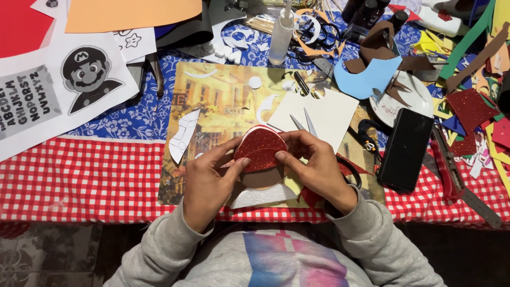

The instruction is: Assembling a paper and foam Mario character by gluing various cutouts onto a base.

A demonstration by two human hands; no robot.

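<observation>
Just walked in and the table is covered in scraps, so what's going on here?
A person in a grey sweatshirt holds a red glitter foam piece between both hands, the left hand at its left edge and the right hand at its right. It sits over a tan foam piece and a white one, above a picture placemat. Scissors lie on a cream sheet just behind, a black phone to the right, and a glue bottle farther back.
</observation>
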